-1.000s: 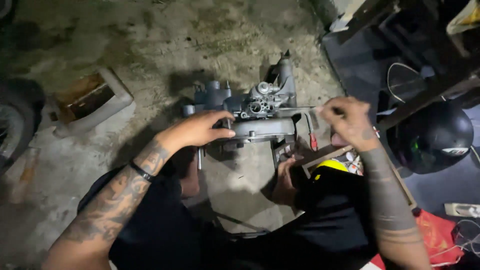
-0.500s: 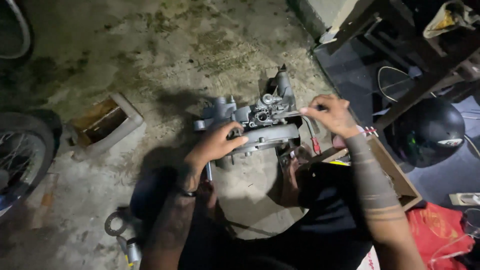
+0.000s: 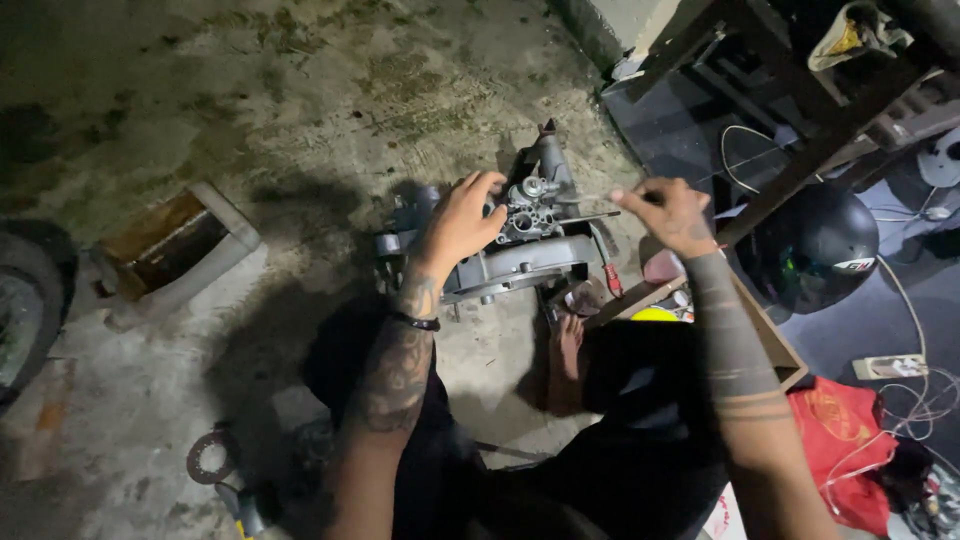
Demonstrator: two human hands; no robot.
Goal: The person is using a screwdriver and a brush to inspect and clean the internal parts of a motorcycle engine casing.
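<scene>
A grey metal engine block (image 3: 520, 262) lies on the concrete floor in front of my knees. My left hand (image 3: 460, 222) is laid over its upper part, fingers curled around the casing next to the small cylinder fittings (image 3: 530, 205). My right hand (image 3: 665, 212) hovers just right of the engine. Its fingers are pinched on a thin dark metal tool (image 3: 590, 216) whose tip points left into the fittings. Both forearms are tattooed, and a dark band sits on my left wrist. My bare foot (image 3: 568, 350) rests below the engine.
A red-handled tool (image 3: 610, 280) lies beside the engine. A black helmet (image 3: 810, 250), a wooden frame (image 3: 800, 160), a red bag (image 3: 840, 440) and a white power strip (image 3: 890, 367) are at the right. A shallow tray (image 3: 170, 250), a tyre (image 3: 20, 310) and a rusty ring (image 3: 210, 455) are at the left.
My left hand has moved up from the engine's lower cover to its upper part. My right hand has lifted slightly away to the right with the thin tool.
</scene>
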